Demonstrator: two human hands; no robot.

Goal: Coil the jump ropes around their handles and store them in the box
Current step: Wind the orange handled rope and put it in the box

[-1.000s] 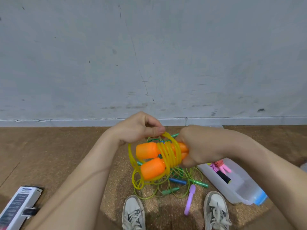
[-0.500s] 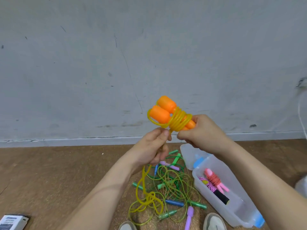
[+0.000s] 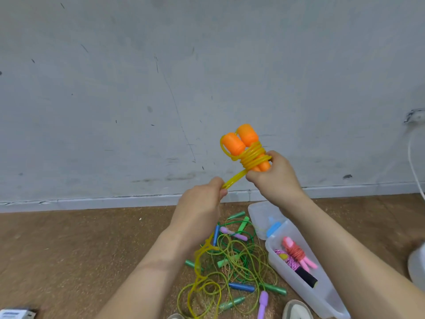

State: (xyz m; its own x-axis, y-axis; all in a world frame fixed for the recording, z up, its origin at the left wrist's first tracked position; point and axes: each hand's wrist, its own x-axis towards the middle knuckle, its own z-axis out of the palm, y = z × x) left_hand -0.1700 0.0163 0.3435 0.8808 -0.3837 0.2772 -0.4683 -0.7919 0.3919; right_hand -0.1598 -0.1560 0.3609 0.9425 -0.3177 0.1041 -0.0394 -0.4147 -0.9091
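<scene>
Hands work a jump rope at mid-coil. The right hand (image 3: pixel 273 178) curls its fingers round the lower ends of two stubby orange plastic handles (image 3: pixel 241 141), holding them side by side and tilted toward 11 o'clock, apparently to give the turns a firm core. The left hand (image 3: pixel 202 203), at 8 o'clock from the bundle, pinches the translucent yellow plastic rope (image 3: pixel 251 158) taut, likely to lay the next turn tight. Several glossy loops already band the handles' waist, and the slack tail hangs to the brown floor (image 3: pixel 69 249). At 5 o'clock from the hands, a clear plastic box (image 3: pixel 289 284) stands open, holding pink and red coiled ropes (image 3: pixel 296 254). Thin green ropes (image 3: pixel 236 256) lie tangled at its 9 o'clock.
</scene>
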